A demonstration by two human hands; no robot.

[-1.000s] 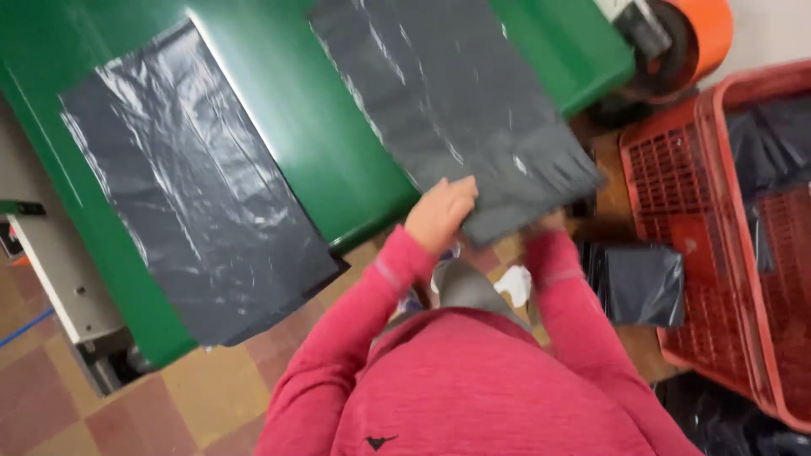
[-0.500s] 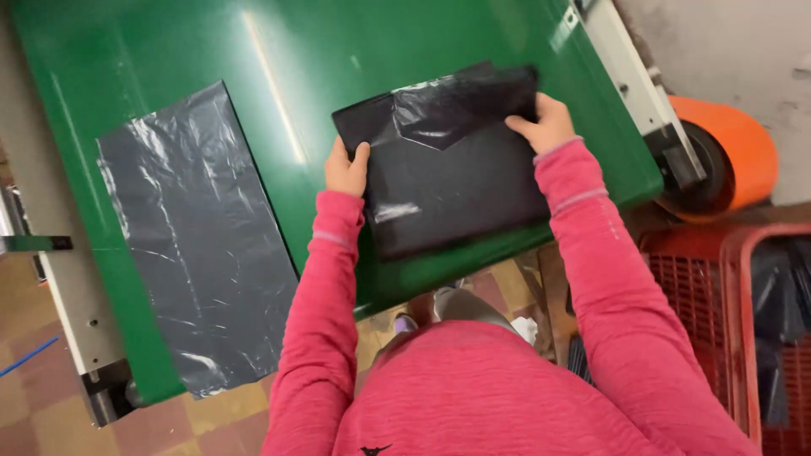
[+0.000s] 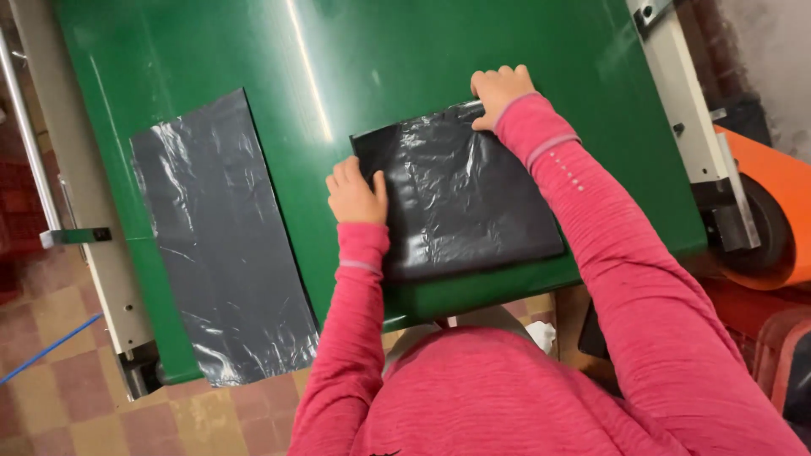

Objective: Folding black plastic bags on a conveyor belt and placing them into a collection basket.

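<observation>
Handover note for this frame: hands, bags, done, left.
Left hand: flat on the left edge of the folded black bag, pressing, not gripping.
Right hand: on the bag's far right corner, fingers curled at the edge.
Folded bag lies on the green table, near its front edge.
Done: this bag is folded to a rectangle.
Left: second grey bag lies unfolded to the left, overhanging the front edge.
</observation>
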